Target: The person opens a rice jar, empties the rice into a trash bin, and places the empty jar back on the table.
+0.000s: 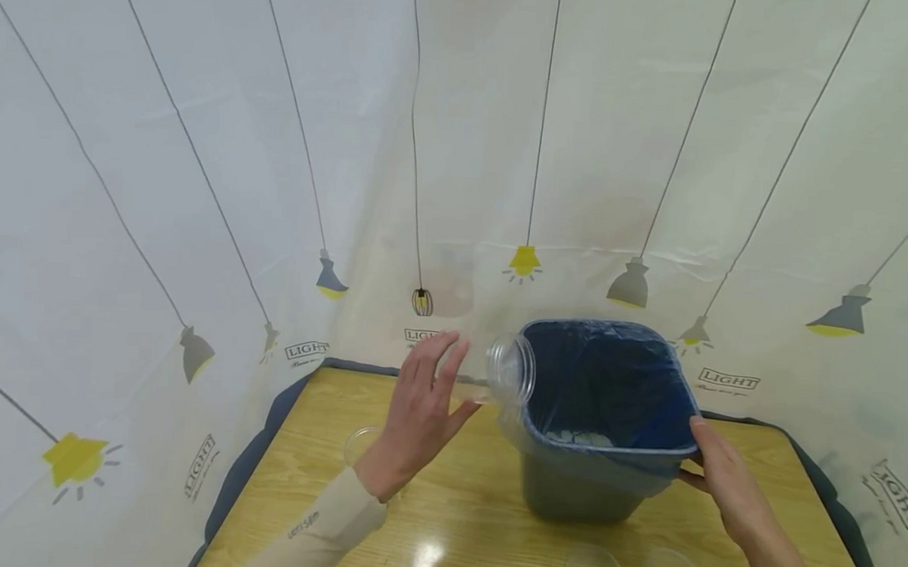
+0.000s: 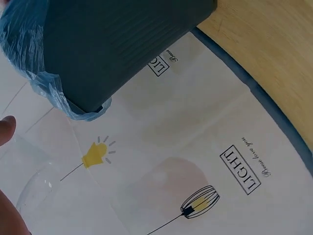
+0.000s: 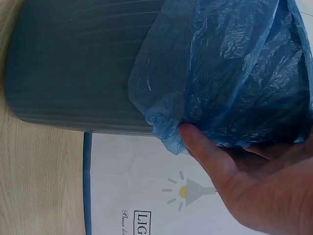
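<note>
In the head view my left hand (image 1: 422, 406) holds a clear plastic jar (image 1: 508, 369) on its side, thumb below and fingers above. The jar's open mouth faces right, right at the left rim of a grey trash bin (image 1: 582, 490). A blue plastic bag (image 1: 623, 377) lines the bin and folds over its rim. Something whitish (image 1: 578, 439) lies inside the bin. My right hand (image 1: 734, 487) grips the bin's right rim. Up close in the right wrist view, the thumb presses on the bag (image 3: 220, 58) at the edge. Only part of the jar (image 2: 36, 188) shows in the left wrist view.
Two clear round lids (image 1: 594, 566) lie near the front of the wooden table (image 1: 454, 509). Another clear round piece (image 1: 361, 443) sits behind my left wrist, partly hidden by it. A white sheet (image 1: 459, 150) printed with lamps surrounds the table's back and sides.
</note>
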Motion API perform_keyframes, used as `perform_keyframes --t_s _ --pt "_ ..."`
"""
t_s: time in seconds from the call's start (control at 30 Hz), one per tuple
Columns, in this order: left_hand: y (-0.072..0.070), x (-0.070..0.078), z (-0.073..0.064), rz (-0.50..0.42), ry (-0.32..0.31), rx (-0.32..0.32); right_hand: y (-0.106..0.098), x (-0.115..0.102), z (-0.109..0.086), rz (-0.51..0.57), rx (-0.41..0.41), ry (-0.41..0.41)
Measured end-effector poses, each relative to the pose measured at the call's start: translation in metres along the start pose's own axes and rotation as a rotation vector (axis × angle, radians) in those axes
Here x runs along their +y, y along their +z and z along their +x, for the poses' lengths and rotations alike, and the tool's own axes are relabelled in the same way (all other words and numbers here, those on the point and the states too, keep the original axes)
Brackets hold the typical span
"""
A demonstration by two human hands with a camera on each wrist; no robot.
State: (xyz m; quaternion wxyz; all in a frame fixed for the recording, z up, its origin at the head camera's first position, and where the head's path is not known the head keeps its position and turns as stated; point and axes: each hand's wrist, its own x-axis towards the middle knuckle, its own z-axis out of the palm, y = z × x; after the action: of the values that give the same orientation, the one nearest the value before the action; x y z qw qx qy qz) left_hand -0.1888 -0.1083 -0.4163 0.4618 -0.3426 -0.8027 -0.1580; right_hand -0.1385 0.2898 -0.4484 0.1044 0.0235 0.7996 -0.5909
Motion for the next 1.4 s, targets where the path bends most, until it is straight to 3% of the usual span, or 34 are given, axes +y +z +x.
perform_keyframes --t_s 0.37,0.67,0.93,1.17,1.27,1.4 --pt "0.012 0.012 -0.045 -0.144 -0.205 0.103 -0.001 0.004 -0.001 0.009 0.009 -0.011" --pt "0.021 0.031 -0.090 -0.288 -0.377 0.098 -0.001 0.004 -0.001 0.001 -0.003 -0.032" --pt "0.031 0.046 -0.122 -0.323 -0.508 0.061 0.000 0.002 -0.001 -0.005 -0.006 -0.033" --pt "0.037 0.051 -0.144 -0.286 -0.615 -0.024 0.000 0.002 -0.001 0.002 -0.008 -0.024" --pt "0.039 0.054 -0.153 -0.316 -0.729 -0.082 0.000 0.002 -0.001 0.000 -0.005 -0.029" --pt "0.041 0.057 -0.162 -0.439 -0.925 -0.152 0.001 0.003 -0.001 -0.006 0.000 -0.030"
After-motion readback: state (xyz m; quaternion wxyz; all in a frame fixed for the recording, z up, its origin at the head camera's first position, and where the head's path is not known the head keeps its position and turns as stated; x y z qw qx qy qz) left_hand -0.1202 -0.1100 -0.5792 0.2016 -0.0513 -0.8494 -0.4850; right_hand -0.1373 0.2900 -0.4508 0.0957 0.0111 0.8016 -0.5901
